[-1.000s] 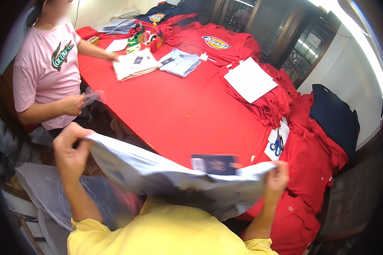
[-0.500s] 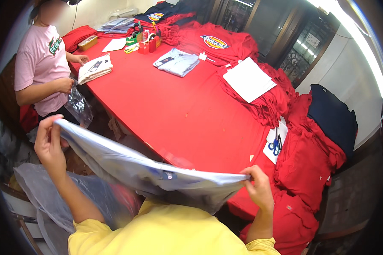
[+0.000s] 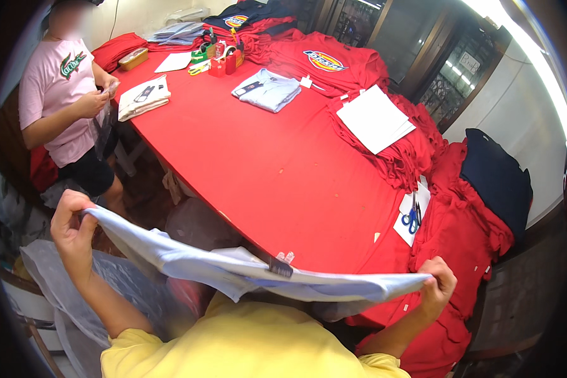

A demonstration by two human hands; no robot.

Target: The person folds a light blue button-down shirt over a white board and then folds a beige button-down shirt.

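A light blue shirt (image 3: 189, 257) is stretched across in front of me, with a dark label (image 3: 280, 268) near its middle. My left hand (image 3: 74, 230) pinches its left end between thumb and fingers. At the other end my right hand (image 3: 438, 283) is closed on the cloth. The garment hangs between the near edge of the red-covered table (image 3: 264, 164) and my yellow top; its lower part is mostly hidden. On the table lie a folded light blue shirt (image 3: 268, 91) with a dark tag and a folded cream shirt (image 3: 143, 99).
A co-worker (image 3: 63, 94) in a pink shirt stands at the far left, hands together. White sheets (image 3: 375, 118) rest on red garments; blue scissors (image 3: 412, 217) lie near the right edge. Red clothes (image 3: 457, 233) are heaped there, and clear plastic (image 3: 113, 283) is at my lower left.
My right hand has moved to the right, pulling the shirt wider and tauter. My left hand has dropped slightly. The co-worker has lifted both hands together, away from the cream shirt.
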